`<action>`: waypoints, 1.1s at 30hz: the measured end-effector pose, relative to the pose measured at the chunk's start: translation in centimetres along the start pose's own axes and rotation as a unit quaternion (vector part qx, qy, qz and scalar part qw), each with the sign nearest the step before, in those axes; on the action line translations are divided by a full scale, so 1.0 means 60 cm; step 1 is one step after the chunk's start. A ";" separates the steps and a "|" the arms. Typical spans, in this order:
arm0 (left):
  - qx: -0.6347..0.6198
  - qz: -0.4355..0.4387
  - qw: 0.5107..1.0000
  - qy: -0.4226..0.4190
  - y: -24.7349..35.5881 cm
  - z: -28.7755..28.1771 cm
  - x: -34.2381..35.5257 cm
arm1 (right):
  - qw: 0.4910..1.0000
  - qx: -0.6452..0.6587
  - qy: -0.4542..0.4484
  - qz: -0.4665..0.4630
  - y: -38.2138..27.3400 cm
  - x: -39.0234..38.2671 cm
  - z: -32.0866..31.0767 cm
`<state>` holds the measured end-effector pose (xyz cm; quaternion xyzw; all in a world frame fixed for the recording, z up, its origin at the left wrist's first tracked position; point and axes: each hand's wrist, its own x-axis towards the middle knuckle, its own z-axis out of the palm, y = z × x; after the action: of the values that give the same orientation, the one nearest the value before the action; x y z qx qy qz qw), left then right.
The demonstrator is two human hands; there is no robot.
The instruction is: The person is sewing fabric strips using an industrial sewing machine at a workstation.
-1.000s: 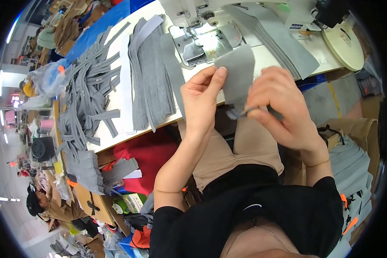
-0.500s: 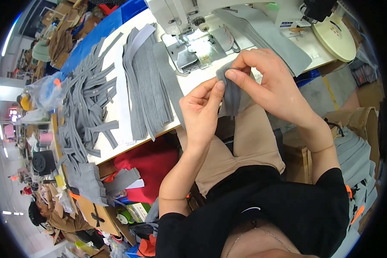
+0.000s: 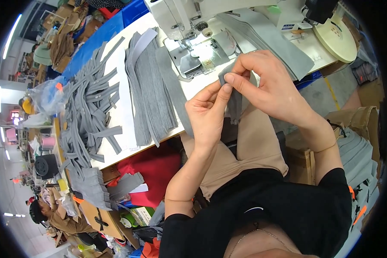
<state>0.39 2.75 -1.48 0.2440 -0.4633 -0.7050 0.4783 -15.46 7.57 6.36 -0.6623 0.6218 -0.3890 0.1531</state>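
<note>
1. Workshop setting: white worktable (image 3: 116, 107) running from upper centre to lower left, with a white sewing machine (image 3: 189, 17) at its far end.
2. Left part of the table: loose heap of grey fabric strips (image 3: 88, 112); beside it, nearer the machine, a neater stack of long grey strips (image 3: 150, 94).
3. Right of the machine: wide grey fabric panel (image 3: 279, 47) draped over the table edge; round cream-coloured disc (image 3: 337, 38) at the far right.
4. Far left edge: clear plastic bag (image 3: 45, 96) with an orange tag. Lower left, below the table: brown cardboard boxes (image 3: 96, 215). Right edge: another brown carton (image 3: 359, 122) next to stacked grey fabric.
5. Under the table: red cloth (image 3: 152, 167).
6. Grey fabric piece (image 3: 234, 101): held in front of the table edge, above the lap, hanging down between both hands.
7. Left hand (image 3: 206, 114): thumb and forefinger closed narrowly on the piece's upper left edge.
8. Right hand (image 3: 266, 88): fingertips pinched on the top of the same piece, touching the left thumb.
</note>
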 end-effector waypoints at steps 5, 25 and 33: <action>-0.007 -0.007 1.000 0.004 -0.005 -0.001 0.000 | 0.996 -0.031 0.038 -0.068 0.009 0.013 -0.003; 0.394 0.040 0.918 -0.028 -0.012 -0.060 0.050 | 0.968 -0.021 -0.223 0.115 0.146 0.154 0.059; 0.551 0.153 0.794 -0.206 -0.012 -0.092 0.077 | 0.957 -0.124 -0.225 0.136 0.164 0.199 0.102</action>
<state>2.47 -3.64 -4.14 0.2413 -0.8922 -0.2817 0.2575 -18.96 -7.17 -0.52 -0.6556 0.6990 -0.1247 0.2570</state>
